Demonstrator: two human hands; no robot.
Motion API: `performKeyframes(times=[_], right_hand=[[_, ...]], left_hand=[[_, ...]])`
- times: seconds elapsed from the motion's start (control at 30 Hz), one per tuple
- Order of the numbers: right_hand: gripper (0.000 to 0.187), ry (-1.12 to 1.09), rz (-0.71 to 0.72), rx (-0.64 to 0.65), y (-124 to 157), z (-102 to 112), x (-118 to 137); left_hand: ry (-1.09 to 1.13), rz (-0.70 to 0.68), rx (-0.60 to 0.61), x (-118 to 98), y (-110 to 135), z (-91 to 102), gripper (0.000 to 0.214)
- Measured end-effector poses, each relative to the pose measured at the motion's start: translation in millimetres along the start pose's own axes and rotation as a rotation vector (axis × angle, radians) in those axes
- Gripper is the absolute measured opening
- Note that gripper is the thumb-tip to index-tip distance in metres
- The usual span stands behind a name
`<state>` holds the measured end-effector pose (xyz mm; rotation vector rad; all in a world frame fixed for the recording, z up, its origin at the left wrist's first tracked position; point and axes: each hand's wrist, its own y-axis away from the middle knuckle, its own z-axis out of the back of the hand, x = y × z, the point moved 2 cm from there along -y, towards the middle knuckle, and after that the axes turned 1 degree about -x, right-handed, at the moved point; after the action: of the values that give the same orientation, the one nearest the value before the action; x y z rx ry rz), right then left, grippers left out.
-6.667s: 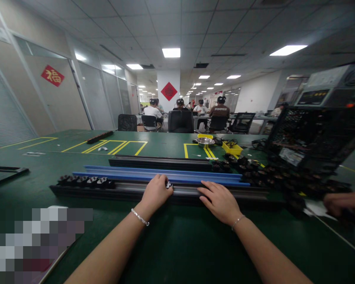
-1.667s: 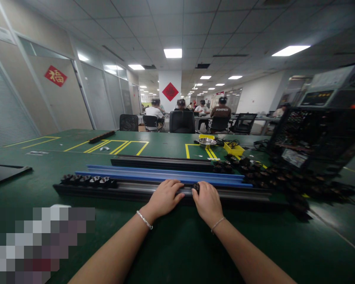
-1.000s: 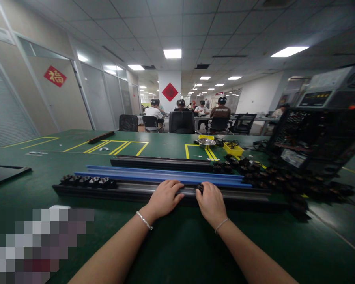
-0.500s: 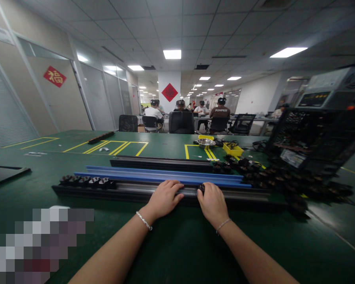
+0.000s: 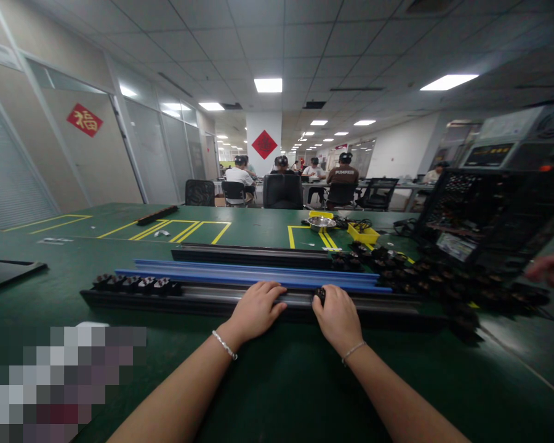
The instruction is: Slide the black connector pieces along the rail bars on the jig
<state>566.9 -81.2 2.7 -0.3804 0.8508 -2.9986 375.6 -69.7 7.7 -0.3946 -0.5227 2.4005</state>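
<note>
A long black rail (image 5: 203, 301) with a metallic grey channel lies across the green table before me. My left hand (image 5: 255, 312) is closed over its middle, thumb on the near side and fingers across the top. Just to the right, my right hand (image 5: 339, 319) pinches a small black part (image 5: 321, 296) at the rail; its underside is hidden by my fingers. Several black parts with light tops (image 5: 138, 283) sit in a row at the rail's left end. Right behind lies a blue rail (image 5: 258, 274), parallel to the black one.
Another black rail (image 5: 252, 253) lies farther back. Many black parts (image 5: 425, 283) are heaped at the right, beside a black case (image 5: 461, 212). A metal bowl (image 5: 322, 223) and yellow tray (image 5: 364, 234) stand behind. Another person's hand (image 5: 551, 271) reaches in from the right edge.
My right hand has shifted slightly right along the rail with the small black part. My left hand stays put. Another person's hand has come into view at the right.
</note>
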Motion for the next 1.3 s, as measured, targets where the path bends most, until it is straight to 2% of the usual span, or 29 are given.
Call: performKeyframes(times=[0.4, 0.97, 1.3], right_hand=[[0.019, -0.010, -0.050, -0.038, -4.2, 4.7, -11.9], [0.018, 0.029, -0.145, -0.018, -7.9, 11.5, -25.6], [0.025, 0.088, -0.220, 0.059, -11.1, 19.1, -31.7]], left_hand=[[0.000, -0.002, 0.002, 0.2, 0.0, -0.4, 0.034], [-0.006, 0.009, 0.017, 0.4, 0.1, -0.6, 0.036], [-0.007, 0.008, 0.024, 0.3, -0.1, 0.0, 0.035]])
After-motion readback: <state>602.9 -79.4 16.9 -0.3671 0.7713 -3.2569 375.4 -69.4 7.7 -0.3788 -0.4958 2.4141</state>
